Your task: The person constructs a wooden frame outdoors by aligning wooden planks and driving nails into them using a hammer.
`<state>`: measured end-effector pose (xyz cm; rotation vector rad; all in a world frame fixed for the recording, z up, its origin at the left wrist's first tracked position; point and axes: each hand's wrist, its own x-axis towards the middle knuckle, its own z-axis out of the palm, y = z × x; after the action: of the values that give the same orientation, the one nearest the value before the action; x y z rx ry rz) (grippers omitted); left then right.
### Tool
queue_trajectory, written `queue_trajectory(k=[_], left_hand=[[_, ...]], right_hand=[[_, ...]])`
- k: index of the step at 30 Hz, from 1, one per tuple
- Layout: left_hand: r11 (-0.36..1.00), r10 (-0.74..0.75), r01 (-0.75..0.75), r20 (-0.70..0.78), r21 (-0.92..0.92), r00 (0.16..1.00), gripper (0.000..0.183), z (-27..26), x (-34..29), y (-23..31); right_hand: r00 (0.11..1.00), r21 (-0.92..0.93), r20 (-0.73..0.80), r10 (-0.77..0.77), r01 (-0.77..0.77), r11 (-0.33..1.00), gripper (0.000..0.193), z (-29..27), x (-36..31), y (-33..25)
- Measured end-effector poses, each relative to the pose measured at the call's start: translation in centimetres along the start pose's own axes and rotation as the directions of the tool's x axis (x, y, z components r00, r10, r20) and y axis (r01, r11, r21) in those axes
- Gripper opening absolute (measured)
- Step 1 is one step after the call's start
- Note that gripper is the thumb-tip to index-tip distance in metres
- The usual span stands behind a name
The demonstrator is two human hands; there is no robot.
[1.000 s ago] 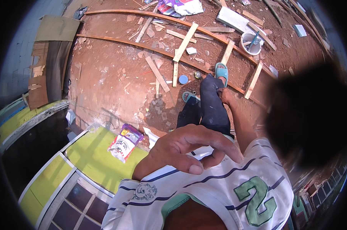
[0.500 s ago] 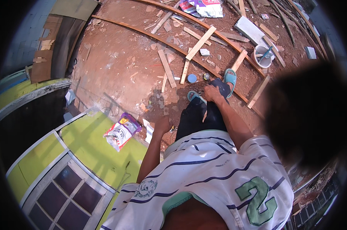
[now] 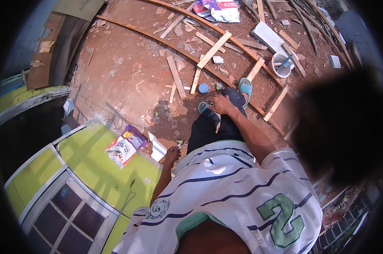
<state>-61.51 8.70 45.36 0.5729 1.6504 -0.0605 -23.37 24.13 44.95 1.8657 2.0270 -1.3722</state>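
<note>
My right hand (image 3: 222, 104) is over my bent leg, near the knee, with its fingers curled. Whatever lies between those fingers is too small to make out. Low on the left side hangs my left hand (image 3: 172, 155), its fingers curled in; their inside is hidden. A white folded piece (image 3: 157, 148) is beside it. Past my right hand, a blue round lid or can (image 3: 203, 88) and a small round dark-and-yellow thing (image 3: 219, 86) rest on the soil. A pale wood strip (image 3: 215, 50) lies across a long brown wooden bar (image 3: 174, 41).
A white bucket (image 3: 275, 72) with a blue-handled tool stands at the far right by a white slab (image 3: 267, 35). Printed sacks (image 3: 223, 12) lie at the back. Another bag (image 3: 125, 146) is against the green wall (image 3: 87, 148). Broken tiles and wood scraps litter the soil.
My left hand has dropped lower, toward my body. The right hand's fingers have shifted from a fist to a looser curl over the leg. The whole view has slid slightly left.
</note>
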Motion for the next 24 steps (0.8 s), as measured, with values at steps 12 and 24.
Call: queue_trajectory(k=[12,24], left_hand=[[0.981,0.189,-0.188,-0.015,0.046,0.982,0.031,0.9,2.8,7.2],[0.980,0.056,-0.068,0.069,0.185,0.996,0.021,-0.2,2.6,5.6]], right_hand=[[0.998,0.041,-0.038,-0.044,0.046,0.998,0.038,0.4,-0.2,0.3],[0.866,0.391,-0.427,0.261,-0.084,0.917,0.030,-1.0,-5.4,7.5]])
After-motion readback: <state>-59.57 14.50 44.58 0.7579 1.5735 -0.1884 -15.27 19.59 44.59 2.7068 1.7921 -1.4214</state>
